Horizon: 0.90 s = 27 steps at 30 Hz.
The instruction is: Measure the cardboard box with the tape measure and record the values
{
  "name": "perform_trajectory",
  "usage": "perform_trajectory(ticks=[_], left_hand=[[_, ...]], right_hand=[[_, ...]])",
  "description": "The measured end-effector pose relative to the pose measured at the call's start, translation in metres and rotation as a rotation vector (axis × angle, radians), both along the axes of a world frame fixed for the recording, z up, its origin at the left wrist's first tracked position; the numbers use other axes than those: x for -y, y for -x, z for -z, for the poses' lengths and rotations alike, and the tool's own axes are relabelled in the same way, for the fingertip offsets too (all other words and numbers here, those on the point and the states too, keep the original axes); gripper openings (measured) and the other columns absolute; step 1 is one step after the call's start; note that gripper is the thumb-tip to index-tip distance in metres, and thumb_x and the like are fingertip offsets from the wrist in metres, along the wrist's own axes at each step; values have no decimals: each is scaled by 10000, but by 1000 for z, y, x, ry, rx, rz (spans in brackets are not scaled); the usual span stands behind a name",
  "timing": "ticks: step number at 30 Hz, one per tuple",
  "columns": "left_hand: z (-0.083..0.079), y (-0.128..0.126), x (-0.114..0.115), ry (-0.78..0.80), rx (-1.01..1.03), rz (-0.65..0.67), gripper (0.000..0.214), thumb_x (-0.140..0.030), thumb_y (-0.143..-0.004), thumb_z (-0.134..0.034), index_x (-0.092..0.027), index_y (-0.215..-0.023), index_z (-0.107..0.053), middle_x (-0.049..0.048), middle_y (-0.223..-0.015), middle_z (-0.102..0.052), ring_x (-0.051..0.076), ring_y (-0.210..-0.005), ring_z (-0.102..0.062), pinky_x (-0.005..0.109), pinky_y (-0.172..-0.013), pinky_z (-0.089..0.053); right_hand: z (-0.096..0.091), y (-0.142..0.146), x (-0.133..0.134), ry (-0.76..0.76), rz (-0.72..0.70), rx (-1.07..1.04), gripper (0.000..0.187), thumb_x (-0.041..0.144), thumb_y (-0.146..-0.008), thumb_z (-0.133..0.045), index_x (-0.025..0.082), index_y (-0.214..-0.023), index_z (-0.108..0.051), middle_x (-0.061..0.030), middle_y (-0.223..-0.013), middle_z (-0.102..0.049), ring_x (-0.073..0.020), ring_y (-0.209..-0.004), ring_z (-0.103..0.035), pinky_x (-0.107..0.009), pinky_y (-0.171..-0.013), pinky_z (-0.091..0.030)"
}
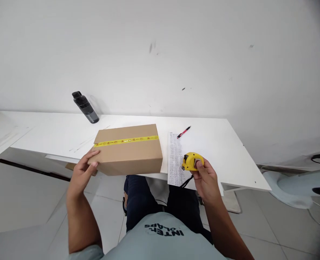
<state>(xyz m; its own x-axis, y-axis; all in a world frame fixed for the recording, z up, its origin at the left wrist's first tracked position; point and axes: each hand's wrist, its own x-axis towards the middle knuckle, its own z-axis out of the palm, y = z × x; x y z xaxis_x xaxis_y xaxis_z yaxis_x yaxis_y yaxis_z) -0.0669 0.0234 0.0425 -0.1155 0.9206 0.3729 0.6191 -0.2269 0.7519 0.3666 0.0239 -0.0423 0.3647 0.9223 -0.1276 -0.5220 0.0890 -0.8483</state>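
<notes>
A brown cardboard box [130,153], sealed with a strip of yellow printed tape [126,141], sits at the front of the white table. My left hand [82,172] grips its near left corner, thumb and fingers around the edge. In my right hand [207,178] is a yellow tape measure [192,161] with a black wrist strap, held above the table to the right of the box. No blade can be seen drawn out of it. Partly behind the tape measure lies a sheet of paper [175,162] covered in handwriting, with a red and black pen [184,132] by its top edge.
A dark bottle [86,107] stands at the back left of the white table [216,133], near the wall. The table's front edge runs just above my legs. On the right, beyond the table's end, is a pale rounded object [292,187] with a cable nearby.
</notes>
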Motion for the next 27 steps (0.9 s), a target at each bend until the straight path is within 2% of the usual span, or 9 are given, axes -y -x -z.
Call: perform_trajectory(ticks=[2,5,8,12,18,20,22,25,27], left_hand=[[9,-2,-9,-55,80,-61,552,-651,-843,-732,-267,-1239,-728,110,-1410,-673,324,-1354,-600,453,-1118,-529],[25,-15,-20,-120,126,-88,614,-668,-797,-774,-253,-1248,-719,101,-1379,-687,301,-1332,-614,435,-1146,-504],[38,-28,-29,-201,118,-91,654,-741,-779,-748,-242,-1202,-734,101,-1290,-724,292,-1270,-648,431,-1138,-504],[48,-44,-42,-268,84,-81,746,-847,-784,-641,-232,-1196,-729,109,-1249,-733,288,-1224,-669,429,-1114,-519],[43,-88,-55,-221,-6,14,622,-737,-875,-644,-262,-1272,-689,97,-1345,-706,291,-1318,-640,445,-1134,-522],[39,-105,-55,-214,0,49,576,-691,-907,-638,-268,-1298,-671,99,-1382,-687,288,-1351,-622,450,-1139,-525],[33,-120,-52,-212,-22,67,536,-628,-939,-636,-275,-1343,-637,114,-1473,-623,290,-1412,-572,453,-1127,-532],[22,-138,-38,-369,-153,-41,559,-507,-927,-708,-265,-1409,-563,161,-1609,-465,330,-1505,-457,514,-1145,-501],[14,-150,-23,-579,-253,-57,586,-465,-899,-750,-281,-1413,-536,163,-1553,-516,334,-1459,-507,547,-1140,-492]], right_hand=[[-1,4,0,5,-12,-11,439,516,-742,-903,260,-1075,-778,-32,-1031,-704,-137,-840,-613,-209,-603,-504],[-4,12,3,33,-42,-32,468,526,-698,-926,255,-1050,-781,-24,-973,-709,-129,-788,-610,-209,-589,-516],[-6,21,7,68,-136,-56,475,534,-651,-945,246,-992,-782,-24,-928,-723,-136,-741,-615,-219,-550,-511],[-3,22,12,42,-233,-69,482,628,-687,-882,255,-975,-781,-39,-934,-754,-182,-785,-682,-292,-635,-581],[8,-7,19,-39,-33,16,399,651,-803,-773,309,-1007,-762,-31,-1001,-765,-211,-836,-702,-358,-713,-588],[8,-21,20,-63,58,38,394,672,-825,-744,325,-1011,-756,-15,-964,-754,-184,-748,-661,-354,-707,-572],[3,-33,22,-101,108,68,425,707,-829,-723,325,-1015,-752,9,-856,-717,-126,-570,-531,-332,-661,-545],[-16,-41,25,-167,122,92,536,743,-746,-784,318,-1069,-745,46,-749,-639,-51,-442,-288,-279,-552,-483],[-31,-35,27,-192,111,89,632,719,-654,-868,323,-1127,-729,46,-774,-633,-33,-436,-274,-248,-493,-448]])
